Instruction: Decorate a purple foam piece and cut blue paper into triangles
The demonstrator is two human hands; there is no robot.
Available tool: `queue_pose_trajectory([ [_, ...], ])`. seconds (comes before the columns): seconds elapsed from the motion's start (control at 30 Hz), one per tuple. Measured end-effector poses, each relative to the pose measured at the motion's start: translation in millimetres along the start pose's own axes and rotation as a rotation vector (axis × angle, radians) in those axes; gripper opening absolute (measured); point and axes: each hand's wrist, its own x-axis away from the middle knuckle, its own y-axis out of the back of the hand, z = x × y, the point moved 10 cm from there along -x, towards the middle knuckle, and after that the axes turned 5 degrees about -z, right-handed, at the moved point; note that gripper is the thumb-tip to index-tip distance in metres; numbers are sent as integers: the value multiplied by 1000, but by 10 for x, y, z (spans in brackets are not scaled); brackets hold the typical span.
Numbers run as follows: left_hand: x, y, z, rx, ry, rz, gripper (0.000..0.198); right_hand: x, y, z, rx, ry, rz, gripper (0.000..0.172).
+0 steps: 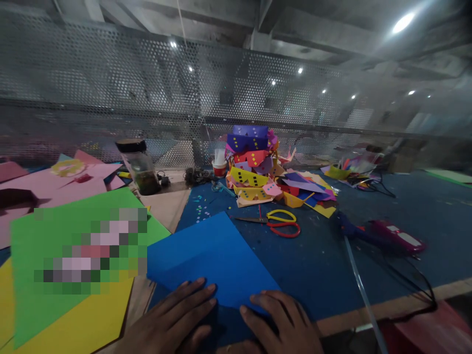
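Head view: the blue sheet lies on the surface, its near edge under the fingertips of the left hand and right hand; each grip is unclenched. Probably light, flexible, easily creased: better hold opposite edges.

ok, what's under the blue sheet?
Dark blue tabletop shows around the blue sheet; brown board shows by its left end. Directly beneath is covered, and the left hand and right hand hide parts of its near edge.
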Motion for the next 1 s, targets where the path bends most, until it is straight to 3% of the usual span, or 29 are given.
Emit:
queue_pose_trajectory([
  [0.17, -98, 63, 4, -10, -3, -26, 23, -26, 47, -17, -91, -24, -95, 31],
  [0.37, -206, -140, 272, 132, 317, 142, 15, -116, 49, -37, -146, -89, -73, 29],
  [0.47, -248, -203, 316, 156, 412, 211, 10, -202, 63, -27, -179, -129, -65, 28],
  [0.6, -275, -241, 333, 186, 494, 277, 7, -339, 11, -11, -219, -194, -6, 26],
  [0.77, -209, -337, 426, 232, 630, 345, 6, -402, -174, 64, -284, -227, 146, 7],
  [1.0, -220, -354, 461, 311, 656, 386, 8, -386, -254, 68, -364, -257, 184, 12],
])
